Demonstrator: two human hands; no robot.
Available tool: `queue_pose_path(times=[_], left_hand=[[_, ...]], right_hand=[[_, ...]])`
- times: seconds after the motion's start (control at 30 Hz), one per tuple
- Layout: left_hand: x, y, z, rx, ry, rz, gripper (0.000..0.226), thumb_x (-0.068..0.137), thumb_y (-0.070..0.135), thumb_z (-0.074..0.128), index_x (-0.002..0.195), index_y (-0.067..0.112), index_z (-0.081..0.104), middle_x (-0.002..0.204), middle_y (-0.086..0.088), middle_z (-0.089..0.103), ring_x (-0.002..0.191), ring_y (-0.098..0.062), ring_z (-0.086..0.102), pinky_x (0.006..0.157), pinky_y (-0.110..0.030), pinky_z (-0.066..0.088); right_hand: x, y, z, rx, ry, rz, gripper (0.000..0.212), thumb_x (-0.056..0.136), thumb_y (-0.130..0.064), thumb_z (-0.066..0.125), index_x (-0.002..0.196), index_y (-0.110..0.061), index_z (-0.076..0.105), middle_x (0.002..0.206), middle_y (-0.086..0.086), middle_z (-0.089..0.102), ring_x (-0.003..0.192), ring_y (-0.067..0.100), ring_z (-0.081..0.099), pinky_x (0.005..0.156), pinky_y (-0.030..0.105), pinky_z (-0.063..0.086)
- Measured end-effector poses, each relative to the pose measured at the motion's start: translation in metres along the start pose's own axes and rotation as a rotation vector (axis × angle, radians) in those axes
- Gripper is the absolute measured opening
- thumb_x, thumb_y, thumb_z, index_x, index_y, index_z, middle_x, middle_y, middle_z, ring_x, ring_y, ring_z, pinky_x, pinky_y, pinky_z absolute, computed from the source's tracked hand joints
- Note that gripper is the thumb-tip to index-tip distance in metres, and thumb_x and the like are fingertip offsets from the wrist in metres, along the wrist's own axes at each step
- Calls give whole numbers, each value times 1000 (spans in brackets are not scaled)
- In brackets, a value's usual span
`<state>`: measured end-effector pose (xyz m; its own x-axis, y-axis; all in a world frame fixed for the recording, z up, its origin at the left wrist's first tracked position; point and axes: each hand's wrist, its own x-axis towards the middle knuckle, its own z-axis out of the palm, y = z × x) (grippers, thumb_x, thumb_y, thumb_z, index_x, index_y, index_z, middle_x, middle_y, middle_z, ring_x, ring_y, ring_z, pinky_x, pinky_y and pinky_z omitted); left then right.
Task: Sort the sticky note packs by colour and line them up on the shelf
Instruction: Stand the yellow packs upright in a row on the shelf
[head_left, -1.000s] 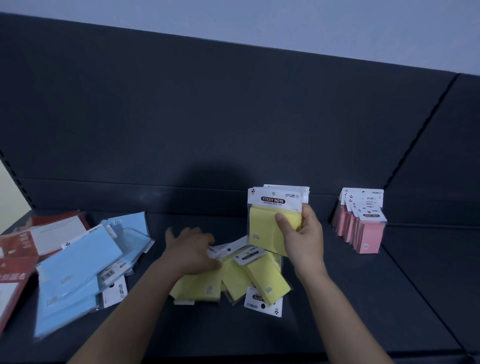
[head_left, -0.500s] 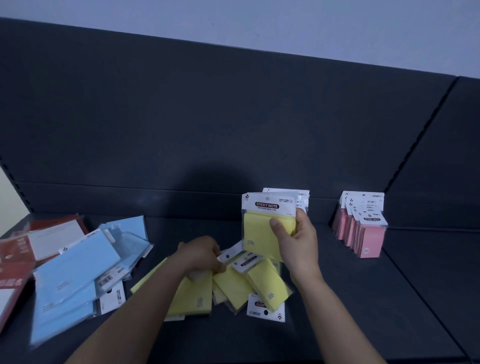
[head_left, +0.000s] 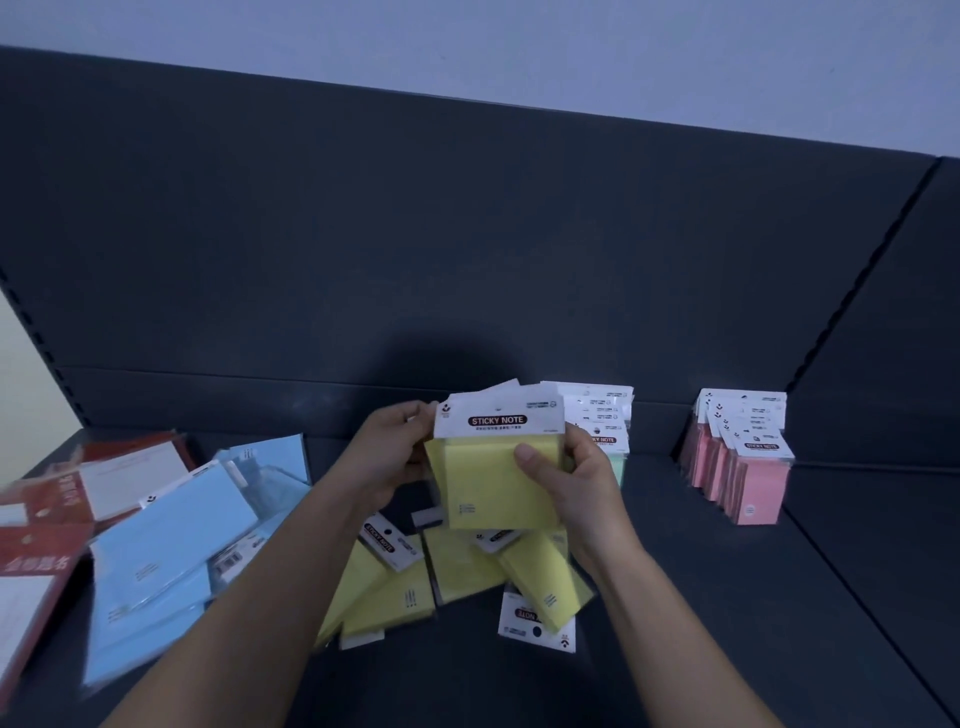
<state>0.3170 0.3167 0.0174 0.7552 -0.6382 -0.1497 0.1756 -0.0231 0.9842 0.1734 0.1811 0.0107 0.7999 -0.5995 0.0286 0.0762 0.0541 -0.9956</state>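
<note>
blue heap (head_left: 171, 540), pink row (head_left: 758, 483) — yellow pack (head_left: 488, 483) between

Both forearms are bare up to the frame edge; the left hand (head_left: 396, 457) and right hand (head_left: 577, 486) are bare too.

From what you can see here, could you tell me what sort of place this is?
Probably a shop's stationery aisle: a dark display shelf with a slotted upright, retail-packaged pink sticky note packs lined up on it, and loose yellow packs heaped nearby.
</note>
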Motion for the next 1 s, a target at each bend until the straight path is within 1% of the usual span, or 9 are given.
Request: queue_pose_path(times=[0.2, 0.3, 0.37, 0.43, 0.5, 0.67, 0.77, 0.9, 1.0], left_hand=[[-1, -3, 8, -181, 44, -110, 42, 102, 40, 36, 92, 12, 66, 88, -11, 70, 77, -25, 64, 71, -36, 52], [4, -26, 0, 580, 95, -32, 18, 96, 29, 50, 97, 19, 65, 107, -5, 68, 89, -16, 61, 77, -29, 47], [6, -40, -5, 1075, -84, -80, 36, 84, 35, 66, 117, 24, 61, 121, 2, 62, 104, -15, 57, 88, -30, 45], [6, -45, -4, 1299, -152, -167, 50, 75, 45, 71, 119, 26, 57, 117, 4, 61, 107, -16, 55, 90, -34, 38], [7, -42, 0, 1370, -139, -175, 37, 75, 47, 71, 101, 24, 59, 98, 5, 62, 95, -16, 57, 81, -34, 32], [10, -42, -12, 902, -91, -95, 17, 86, 26, 65, 79, 11, 62, 77, -4, 60, 71, -16, 57, 63, -27, 41], [8, -32, -19, 297, 1, -51, 19, 91, 21, 62, 92, 2, 64, 90, -12, 69, 82, -24, 66, 77, -38, 53], [6, -19, -21, -20, 60, -15, 23, 95, 26, 55, 96, 6, 65, 87, -10, 71, 75, -21, 66, 71, -36, 55], [5, -15, -19, -217, 63, -38, 49, 95, 49, 43, 101, 7, 68, 87, -10, 72, 78, -22, 67, 73, -35, 51]], right_hand=[[4, 4, 5, 38, 62, -9, 35, 81, -22, 75, 113, -17, 63, 109, -2, 72, 103, 20, 67, 92, 42, 54], [4, 8, 6, -10, 135, -76, 46, 76, -34, 77, 118, -27, 58, 115, -2, 69, 111, 22, 63, 97, 49, 50], [5, 9, 4, -37, 158, -105, 41, 82, -26, 74, 115, -43, 55, 115, -3, 67, 112, 19, 62, 97, 46, 50], [6, 11, 2, -71, 139, -112, 45, 85, -23, 72, 112, -54, 51, 118, -8, 66, 116, 14, 59, 99, 41, 49], [6, 12, 2, -72, 125, -91, 37, 84, -24, 72, 115, -39, 58, 115, -7, 69, 112, 16, 62, 97, 45, 50], [3, 8, 0, 17, 79, -22, 14, 88, -10, 67, 101, -13, 65, 97, 1, 75, 92, 23, 71, 83, 40, 57], [3, 8, 1, 47, 33, 6, 18, 88, -7, 65, 105, -14, 64, 99, 0, 75, 92, 19, 71, 82, 35, 58], [10, 14, 12, 18, 26, 10, 22, 87, -9, 68, 105, -20, 65, 102, -3, 73, 95, 14, 69, 81, 29, 56], [16, 22, 25, -77, 73, -32, 27, 83, -23, 74, 108, -24, 64, 115, -2, 65, 106, 18, 62, 89, 35, 54]])
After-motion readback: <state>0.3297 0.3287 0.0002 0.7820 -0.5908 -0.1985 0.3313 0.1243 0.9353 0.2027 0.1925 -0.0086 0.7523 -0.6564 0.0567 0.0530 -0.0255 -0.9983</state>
